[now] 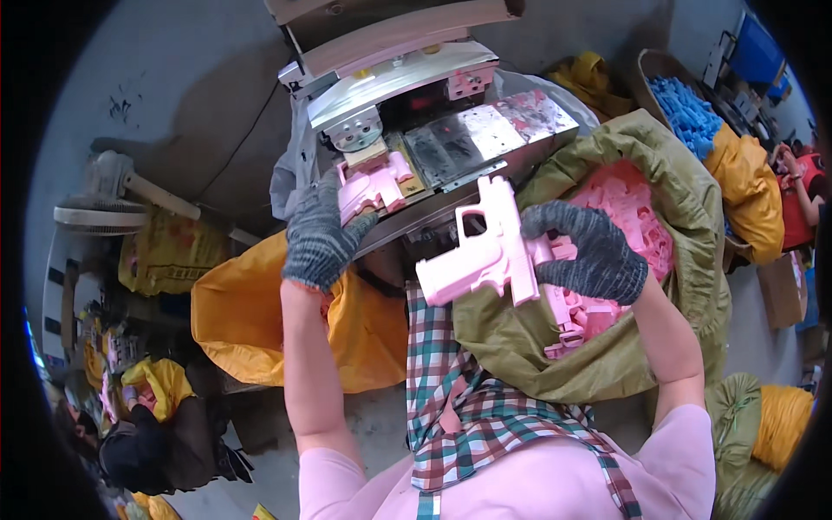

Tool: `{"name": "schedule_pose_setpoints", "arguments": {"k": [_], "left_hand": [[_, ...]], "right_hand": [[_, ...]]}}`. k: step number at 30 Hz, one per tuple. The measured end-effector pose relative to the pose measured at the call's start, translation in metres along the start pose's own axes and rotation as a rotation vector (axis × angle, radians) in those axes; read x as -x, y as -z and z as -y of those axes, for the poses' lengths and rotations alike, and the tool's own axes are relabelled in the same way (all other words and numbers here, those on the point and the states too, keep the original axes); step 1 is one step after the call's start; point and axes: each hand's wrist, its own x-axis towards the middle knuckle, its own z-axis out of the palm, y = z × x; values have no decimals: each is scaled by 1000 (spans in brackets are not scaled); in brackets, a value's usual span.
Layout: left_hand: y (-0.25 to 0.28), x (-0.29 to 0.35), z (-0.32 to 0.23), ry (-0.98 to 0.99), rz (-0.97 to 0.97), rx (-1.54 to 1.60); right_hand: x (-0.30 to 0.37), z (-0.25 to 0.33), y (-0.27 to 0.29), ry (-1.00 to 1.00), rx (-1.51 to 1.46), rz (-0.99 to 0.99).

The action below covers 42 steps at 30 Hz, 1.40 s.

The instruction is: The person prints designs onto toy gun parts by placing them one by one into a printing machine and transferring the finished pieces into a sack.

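The left hand [321, 234], in a grey glove, held a pink piece [373, 184] at the machine [403, 82], left of the upper middle of the frame. The right hand [589, 251], gloved alike, gripped a pink pistol [492, 260] near the centre. At right of centre, a green sack [693, 204] held pink parts [620, 208]; an orange sack [230, 308] stood at left, below a fan [100, 212].

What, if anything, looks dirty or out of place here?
Dark and pinkish stains mark the flat metal plate on the machine, blotching its otherwise shiny surface. Dark smudges also mar the wall at left.
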Motion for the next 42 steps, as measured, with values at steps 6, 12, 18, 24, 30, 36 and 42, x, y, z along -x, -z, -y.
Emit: {"name": "schedule_pose_setpoints", "arguments": {"k": [6, 12, 18, 24, 30, 36, 42], "left_hand": [[6, 14, -13, 39, 10, -190], [-9, 104, 4, 70, -135, -279], [26, 172, 74, 523, -33, -574], [4, 177, 61, 386, 89, -183], [-22, 158, 7, 125, 320, 230], [-42, 148, -37, 89, 606, 483], [-57, 147, -69, -116, 563, 634]], "right_hand": [[-19, 6, -1, 13, 16, -131], [-70, -21, -23, 219, 86, -30], [-158, -47, -78, 483, 249, -58], [-139, -20, -60, 357, 271, -66], [12, -43, -2, -36, 435, 706], [109, -64, -1, -490, 573, 863], [108, -116, 44, -154, 696, -186]]}}
